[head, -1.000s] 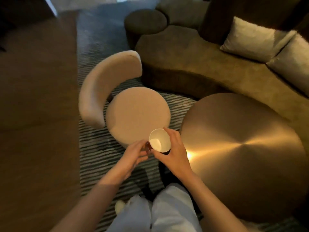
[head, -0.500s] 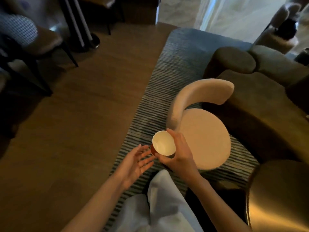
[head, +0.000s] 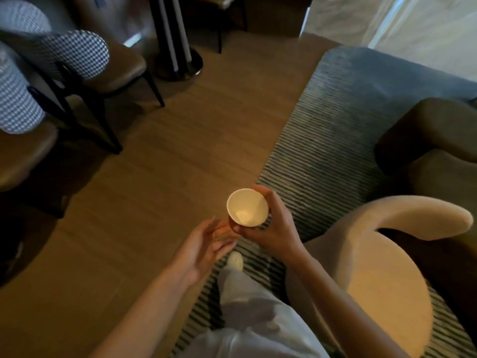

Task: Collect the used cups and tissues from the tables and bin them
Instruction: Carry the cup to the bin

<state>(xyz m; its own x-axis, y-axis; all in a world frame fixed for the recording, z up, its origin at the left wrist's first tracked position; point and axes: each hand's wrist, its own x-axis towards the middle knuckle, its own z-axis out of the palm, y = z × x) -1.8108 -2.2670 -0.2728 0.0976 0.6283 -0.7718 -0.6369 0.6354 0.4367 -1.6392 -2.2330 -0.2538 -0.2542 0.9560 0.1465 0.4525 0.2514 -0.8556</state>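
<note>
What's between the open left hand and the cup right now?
Nothing in the head view: the left hand reaches with straight fingers to the side of the paper cup, which the right hand grips; whether they touch, I cannot tell.

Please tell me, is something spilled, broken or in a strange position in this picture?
Nothing stands out. The right hand holds the cup tilted, but it looks empty and undamaged. The left hand is open beside it. No spill shows on the floor or rug.
</note>
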